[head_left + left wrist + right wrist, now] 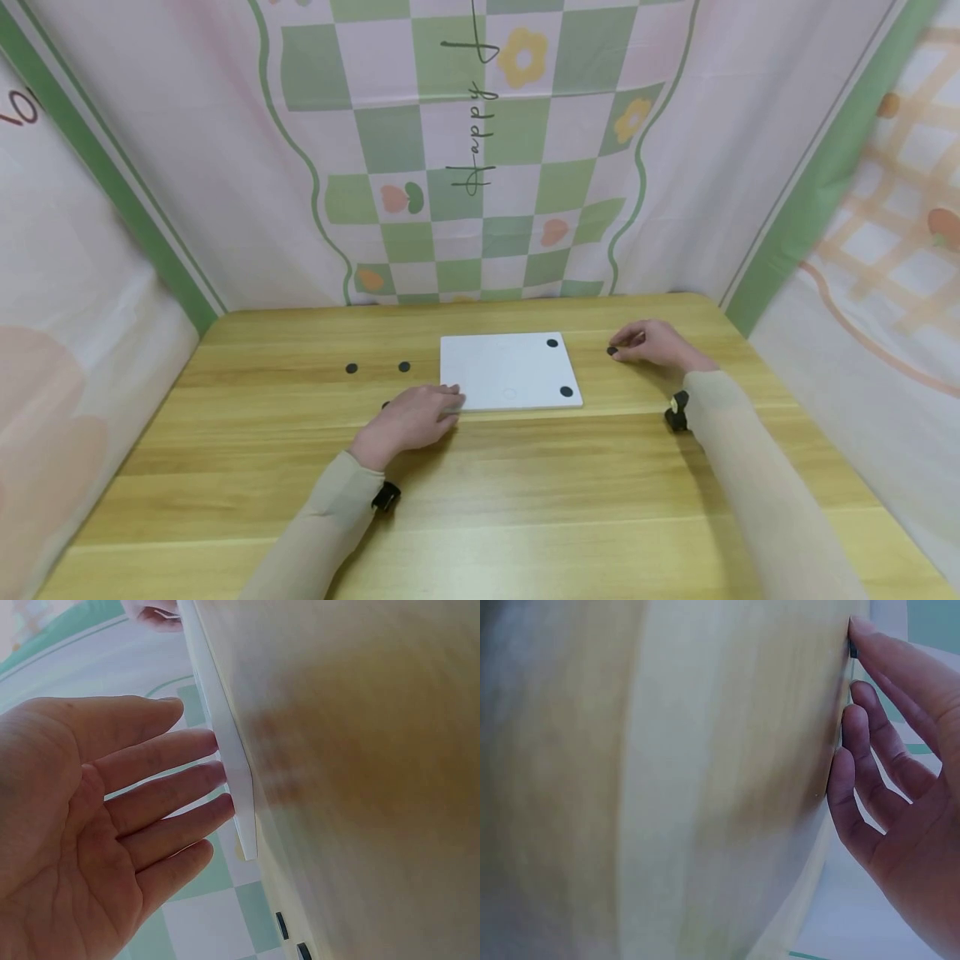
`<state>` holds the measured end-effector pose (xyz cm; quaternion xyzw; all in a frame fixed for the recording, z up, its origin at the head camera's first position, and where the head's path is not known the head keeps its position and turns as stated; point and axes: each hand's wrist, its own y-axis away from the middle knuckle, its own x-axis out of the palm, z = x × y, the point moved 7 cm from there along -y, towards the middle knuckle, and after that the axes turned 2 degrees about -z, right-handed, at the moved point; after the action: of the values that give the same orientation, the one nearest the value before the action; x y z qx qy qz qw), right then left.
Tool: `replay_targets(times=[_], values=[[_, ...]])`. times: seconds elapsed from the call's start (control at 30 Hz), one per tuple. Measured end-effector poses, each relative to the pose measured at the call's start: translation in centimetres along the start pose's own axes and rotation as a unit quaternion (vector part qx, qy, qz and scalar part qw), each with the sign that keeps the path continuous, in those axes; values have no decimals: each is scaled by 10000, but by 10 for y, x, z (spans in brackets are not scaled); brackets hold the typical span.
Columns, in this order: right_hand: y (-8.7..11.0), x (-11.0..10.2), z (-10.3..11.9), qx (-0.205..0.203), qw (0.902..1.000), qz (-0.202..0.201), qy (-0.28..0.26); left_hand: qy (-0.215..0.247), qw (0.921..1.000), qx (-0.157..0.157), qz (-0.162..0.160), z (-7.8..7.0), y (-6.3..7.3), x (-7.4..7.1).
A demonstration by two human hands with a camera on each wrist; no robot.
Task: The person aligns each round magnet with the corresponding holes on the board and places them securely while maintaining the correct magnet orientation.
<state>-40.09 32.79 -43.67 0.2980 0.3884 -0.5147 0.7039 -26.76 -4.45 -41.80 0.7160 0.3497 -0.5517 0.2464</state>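
Note:
A thin white board [498, 375] lies on the table, with one black disc [552, 343] near its far right corner and another black disc [566, 392] near its front right corner. My left hand [412, 418] rests at the board's front left corner, and its extended fingers [176, 776] touch the board's edge [225, 727]. To the right of the board, my right hand [656, 346] pinches a small black disc [612, 351] at the tabletop between thumb and fingertip. In the right wrist view this disc [853, 649] shows at the fingertips, and the other fingers [866, 750] are bent.
Left of the board, two more black discs lie on the wooden table [480, 500], one disc [352, 368] farther out and one disc [404, 367] closer in. Another disc [386, 405] is mostly hidden behind my left hand. A patterned curtain [480, 208] hangs behind the table.

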Motion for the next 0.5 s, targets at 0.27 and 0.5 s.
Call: replay_targets(times=[0.27, 0.5], values=[[0, -2, 3, -91, 9999, -55, 47, 33, 10000, -30, 20, 0, 0, 0], [-1, -3, 4, -126, 9999, -74, 59, 24, 10000, -69, 29, 0, 1, 0]])
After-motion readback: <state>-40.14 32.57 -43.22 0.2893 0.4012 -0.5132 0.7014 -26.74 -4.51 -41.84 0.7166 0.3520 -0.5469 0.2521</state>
